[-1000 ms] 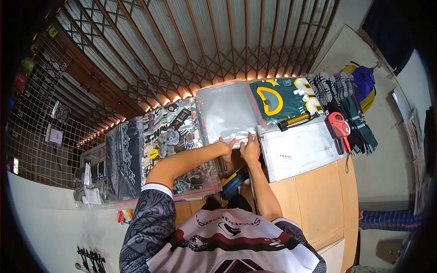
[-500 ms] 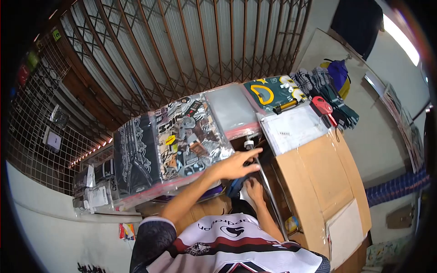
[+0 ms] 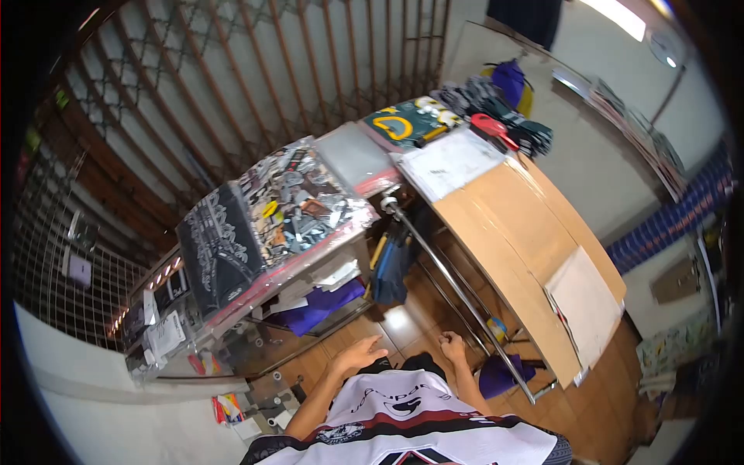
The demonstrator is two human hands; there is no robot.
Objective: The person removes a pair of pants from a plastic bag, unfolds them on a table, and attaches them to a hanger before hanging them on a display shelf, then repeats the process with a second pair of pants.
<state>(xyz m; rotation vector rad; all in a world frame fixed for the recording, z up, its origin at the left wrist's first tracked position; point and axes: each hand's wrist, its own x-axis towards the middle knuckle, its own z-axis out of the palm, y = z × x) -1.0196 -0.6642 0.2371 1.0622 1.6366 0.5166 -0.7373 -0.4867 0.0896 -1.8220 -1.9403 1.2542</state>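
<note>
My left hand (image 3: 358, 355) hangs low near my chest, fingers spread, holding nothing. Beside it my right hand (image 3: 452, 346) is curled into a loose fist, also with nothing in it. Both are well back from the table. On the table lie a clear plastic bag (image 3: 356, 156), a bagged sticker-print garment (image 3: 298, 204) and a bagged black patterned garment (image 3: 218, 246). A bare metal rail (image 3: 453, 290) runs down from the table's edge toward me.
A long cardboard-topped table (image 3: 518, 232) stretches right, with white sheets (image 3: 451, 163), a green jersey (image 3: 403, 124), a red tool (image 3: 493, 127) and socks at its far end. Blue and purple items sit under the table. A folding metal gate (image 3: 294, 70) stands behind. Wooden floor lies below.
Both hands have left the clear bag and dropped back toward my body. The view has pulled away from the table, which now sits farther off.
</note>
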